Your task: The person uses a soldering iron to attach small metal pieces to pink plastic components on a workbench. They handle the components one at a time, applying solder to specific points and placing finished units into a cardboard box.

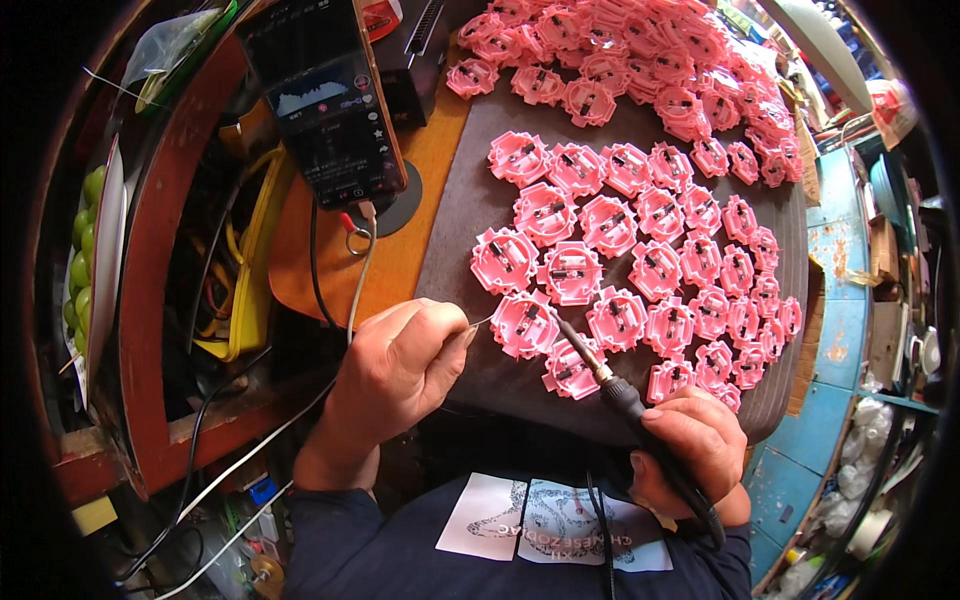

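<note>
My left hand (395,370) is closed in a pinch on a thin solder wire (482,321), whose end points at a pink plastic housing (522,340) with small dark parts inside. In my right hand (695,440) is a soldering iron (625,397) with a black handle, the fingers wrapped round it. Its tip reaches the right side of that same housing; whether they touch, I cannot tell. Below the tip, another pink housing (570,376) lies partly behind the iron. Several more like them sit in loose rows on the dark board (450,240).
A large heap of pink housings (640,50) covers the board's far end. Left of it, a lit phone (315,100) stands on a round base, with a cable (362,265) hanging from it. A yellow bin (250,270) and a plate of green fruit (85,250) are farther left.
</note>
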A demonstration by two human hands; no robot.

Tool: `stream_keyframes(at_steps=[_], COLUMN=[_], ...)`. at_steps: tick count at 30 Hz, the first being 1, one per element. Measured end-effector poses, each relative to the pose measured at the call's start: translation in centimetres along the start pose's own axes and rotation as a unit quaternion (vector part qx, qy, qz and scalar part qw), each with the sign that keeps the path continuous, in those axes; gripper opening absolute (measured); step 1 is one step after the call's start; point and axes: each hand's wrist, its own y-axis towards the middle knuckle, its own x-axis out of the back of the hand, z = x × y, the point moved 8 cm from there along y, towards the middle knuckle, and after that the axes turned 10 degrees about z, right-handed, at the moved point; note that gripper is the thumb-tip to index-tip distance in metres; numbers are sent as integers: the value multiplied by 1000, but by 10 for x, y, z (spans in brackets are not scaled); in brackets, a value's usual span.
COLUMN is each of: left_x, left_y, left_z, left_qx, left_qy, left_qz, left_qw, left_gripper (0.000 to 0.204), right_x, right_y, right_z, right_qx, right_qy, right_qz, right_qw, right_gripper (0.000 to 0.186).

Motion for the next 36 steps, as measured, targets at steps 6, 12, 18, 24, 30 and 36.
stream_keyframes(at_steps=[6, 12, 18, 24, 30, 36], left_x=[8, -9, -31, -33, -36, -36], left_y=[20, 53, 63, 65, 66, 66], left_z=[-6, -18, -15, -14, -11, -10], left_qx=[-24, -131, -162, -151, -146, -143], left_qy=[14, 47, 41, 51, 46, 45], left_qz=[-26, 16, 37, 38, 40, 44], left_qw=[999, 990, 985, 987, 987, 988], left_gripper=[23, 23, 28, 28, 28, 28], right_x=[11, 18, 17, 15, 15, 15], right_y=[-8, -9, -10, -3, -2, 0], right_z=[-8, -16, -22, -24, -27, -26], right_qx=[-52, -85, -73, -65, -68, -64], right_qy=[-20, -9, 0, -1, 1, 0], right_qz=[-32, -47, -46, -57, -54, -47], right_qw=[998, 995, 996, 996, 996, 997], right_gripper=[42, 43, 42, 42, 42, 41])
